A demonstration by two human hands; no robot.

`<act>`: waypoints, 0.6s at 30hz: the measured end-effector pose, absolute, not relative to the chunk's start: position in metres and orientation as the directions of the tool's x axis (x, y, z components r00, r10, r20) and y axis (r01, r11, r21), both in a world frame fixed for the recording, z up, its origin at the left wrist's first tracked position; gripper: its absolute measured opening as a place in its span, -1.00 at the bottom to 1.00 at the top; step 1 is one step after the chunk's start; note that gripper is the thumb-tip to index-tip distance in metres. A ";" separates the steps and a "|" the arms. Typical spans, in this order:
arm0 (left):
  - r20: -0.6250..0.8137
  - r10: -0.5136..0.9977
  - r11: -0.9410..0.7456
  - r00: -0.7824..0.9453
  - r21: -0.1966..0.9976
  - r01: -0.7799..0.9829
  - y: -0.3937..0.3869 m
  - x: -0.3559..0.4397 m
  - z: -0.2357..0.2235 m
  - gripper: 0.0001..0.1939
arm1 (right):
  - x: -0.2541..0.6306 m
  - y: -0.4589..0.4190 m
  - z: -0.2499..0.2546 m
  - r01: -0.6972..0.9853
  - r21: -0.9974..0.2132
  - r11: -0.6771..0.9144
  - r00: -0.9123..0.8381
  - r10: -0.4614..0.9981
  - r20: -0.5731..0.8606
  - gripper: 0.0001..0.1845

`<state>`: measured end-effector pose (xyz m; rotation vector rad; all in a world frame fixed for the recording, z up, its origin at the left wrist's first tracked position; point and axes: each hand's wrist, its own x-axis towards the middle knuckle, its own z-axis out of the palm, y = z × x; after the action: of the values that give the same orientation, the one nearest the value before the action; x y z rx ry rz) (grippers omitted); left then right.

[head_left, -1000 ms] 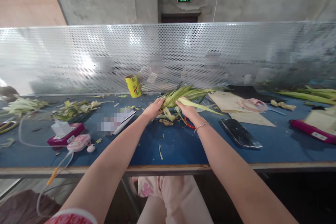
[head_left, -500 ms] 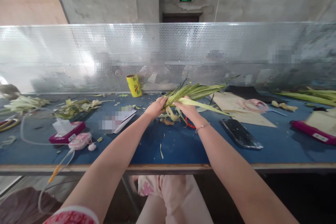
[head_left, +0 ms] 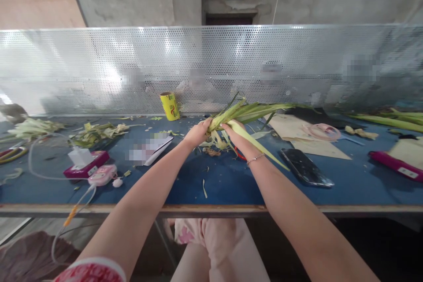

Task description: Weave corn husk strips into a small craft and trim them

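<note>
Plainly, both hands are busy at the centre of the frame with a leafy bundle (head_left: pixel 254 111), long green blades gathered just above the tabletop (head_left: pixel 224 191). The left hand (head_left: pixel 199 132) is closed around the bundle's left end, thumb on top. The right hand (head_left: pixel 235 134) is also closed on the stalks, close beside the left, its thumb pressing a broad pale strip (head_left: pixel 262 146) that slants down across the wrist toward the lower right. The fingers underneath are mostly hidden, so I can't quite tell how tightly they grip. The free blades fan out toward the right of the frame.

Below the hands, pale scraps hang or lie close together, and a red ring (head_left: pixel 240 155) shows partly behind the right wrist, which wears a thin bracelet (head_left: pixel 255 158). Right of centre, a dark phone (head_left: pixel 306 167) lies flat, near some tan paper (head_left: pixel 287 128) with a pink coil (head_left: pixel 322 131) on it. A yellow tube (head_left: pixel 169 106) stands tilted left of centre, near the perforated screen (head_left: pixel 99 57). Toward the left edge, a leaf pile (head_left: pixel 95 135) sits behind a magenta box (head_left: pixel 86 170) and a small pink case (head_left: pixel 102 175).
</note>
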<state>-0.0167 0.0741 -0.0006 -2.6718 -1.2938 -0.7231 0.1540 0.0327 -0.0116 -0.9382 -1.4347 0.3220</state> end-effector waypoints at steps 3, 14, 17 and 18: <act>0.470 0.721 -0.641 0.510 0.170 0.749 0.073 -0.012 0.003 -0.41 | 0.156 0.030 -0.008 0.384 -0.672 0.633 0.168 0.668 0.725 -0.88; 0.405 0.859 -0.480 0.313 0.428 0.765 0.070 0.008 0.006 -0.69 | 0.162 0.050 -0.020 0.415 -0.567 0.712 0.023 0.615 0.789 -0.90; 0.403 0.865 -0.475 0.299 0.467 0.746 0.073 0.014 0.004 -0.70 | 0.166 0.047 -0.021 0.466 -0.520 0.716 -0.029 0.600 0.799 -0.87; 0.396 0.873 -0.462 0.283 0.491 0.738 0.075 0.014 0.004 -0.72 | 0.165 0.043 -0.019 0.478 -0.502 0.721 -0.057 0.595 0.801 -0.86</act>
<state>0.0143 0.0750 0.0044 -2.6786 -1.7123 -1.0715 0.1651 0.0427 -0.0195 -0.8660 -1.6961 0.1184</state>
